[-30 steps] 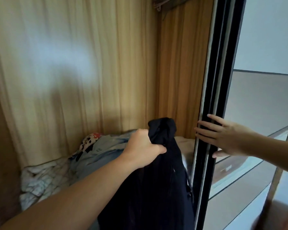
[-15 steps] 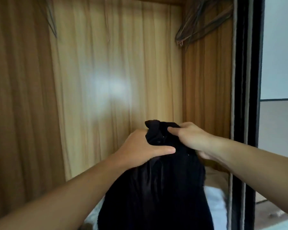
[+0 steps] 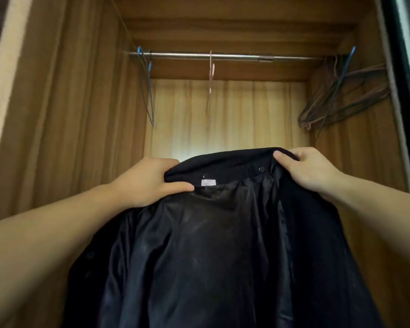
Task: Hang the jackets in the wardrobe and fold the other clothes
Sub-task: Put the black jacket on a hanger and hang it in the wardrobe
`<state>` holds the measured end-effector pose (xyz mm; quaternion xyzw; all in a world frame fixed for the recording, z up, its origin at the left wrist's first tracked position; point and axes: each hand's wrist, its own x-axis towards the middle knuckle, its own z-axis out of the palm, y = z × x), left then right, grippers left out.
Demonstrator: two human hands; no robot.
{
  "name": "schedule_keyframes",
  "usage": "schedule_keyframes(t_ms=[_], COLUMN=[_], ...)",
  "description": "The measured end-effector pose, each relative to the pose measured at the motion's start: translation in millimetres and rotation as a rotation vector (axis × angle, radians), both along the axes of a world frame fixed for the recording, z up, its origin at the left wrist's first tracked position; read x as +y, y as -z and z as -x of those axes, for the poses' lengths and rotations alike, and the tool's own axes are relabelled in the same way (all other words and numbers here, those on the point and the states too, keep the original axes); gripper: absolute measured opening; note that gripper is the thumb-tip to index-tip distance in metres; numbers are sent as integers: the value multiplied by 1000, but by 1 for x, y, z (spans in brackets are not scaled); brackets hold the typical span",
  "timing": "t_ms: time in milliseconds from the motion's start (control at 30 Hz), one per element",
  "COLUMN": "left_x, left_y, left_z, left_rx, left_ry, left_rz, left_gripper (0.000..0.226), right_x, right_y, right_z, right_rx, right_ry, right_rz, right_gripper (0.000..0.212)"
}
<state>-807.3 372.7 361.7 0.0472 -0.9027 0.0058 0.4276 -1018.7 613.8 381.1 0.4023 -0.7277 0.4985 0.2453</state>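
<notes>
Head view — jacket (image 3: 223,245) in both hands

Black jacket (image 3: 223,245) running off the bottom edge, hem unseen; its collar hiding left hand (image 3: 149,183) fingers, right hand (image 3: 308,169) fingers.

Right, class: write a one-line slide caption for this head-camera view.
Both hands, left hand and right hand, hold a black jacket open by its collar below the wardrobe rail and its empty hangers.

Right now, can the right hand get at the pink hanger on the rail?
Probably yes, but not yet: the right hand grips the black jacket collar. The pink hanger hangs alone on the rail above, nothing between. It must first let go.
</notes>
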Motion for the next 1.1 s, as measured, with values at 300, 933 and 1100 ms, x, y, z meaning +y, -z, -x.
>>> schedule_keyframes(t_ms=[300, 933, 1100], left_x=[-84, -128, -138], left_y=[-73, -155, -155], left_z=[-14, 68, 85], left_rx=[141, 374, 325], left_ry=[-116, -106, -101], left_rz=[83, -148, -128], left_gripper=[72, 50, 50], right_x=[-75, -184, -200], right_y=[-57, -150, -212], right_z=[6, -31, -55], right_rx=[589, 1410, 1257], right_ry=[393, 785, 1606], right_rz=[-187, -327, -681], right_gripper=[54, 21, 102])
